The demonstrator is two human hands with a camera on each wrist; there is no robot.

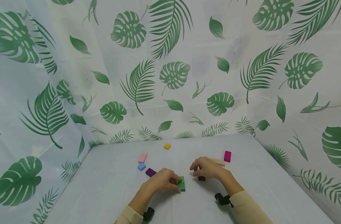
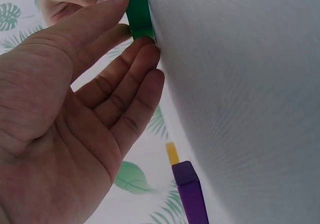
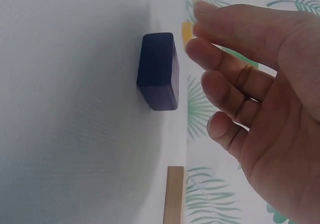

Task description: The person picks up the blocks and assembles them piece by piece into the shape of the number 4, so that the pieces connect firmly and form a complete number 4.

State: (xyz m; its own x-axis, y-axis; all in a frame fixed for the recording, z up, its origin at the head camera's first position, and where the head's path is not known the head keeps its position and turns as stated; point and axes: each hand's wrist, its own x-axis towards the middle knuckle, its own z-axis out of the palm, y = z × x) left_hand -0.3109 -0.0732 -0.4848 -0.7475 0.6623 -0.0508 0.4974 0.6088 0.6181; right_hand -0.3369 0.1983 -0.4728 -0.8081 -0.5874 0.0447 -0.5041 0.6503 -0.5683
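Observation:
My left hand (image 1: 165, 181) pinches a green block (image 1: 181, 186) between thumb and fingers, low at the tabletop. A lighter green part (image 1: 182, 179) shows at its far end; whether that is a separate block I cannot tell. In the left wrist view, the thumb tip and a finger touch the green block (image 2: 140, 13), while the other fingers curl loosely beside it. My right hand (image 1: 208, 168) hovers with relaxed, bent fingers and holds nothing. Under it, partly hidden, lies a dark block (image 1: 201, 178), which looks dark purple (image 3: 159, 66) in the right wrist view.
Left of centre lie a purple block (image 1: 150, 172), a blue block (image 1: 141, 166) and a pink block (image 1: 142, 157). A yellow block (image 1: 167, 146) sits farther back. Behind my right hand are a wooden block (image 1: 218, 162) and a magenta block (image 1: 227, 156). Leaf-patterned curtains (image 1: 192, 124) border the table.

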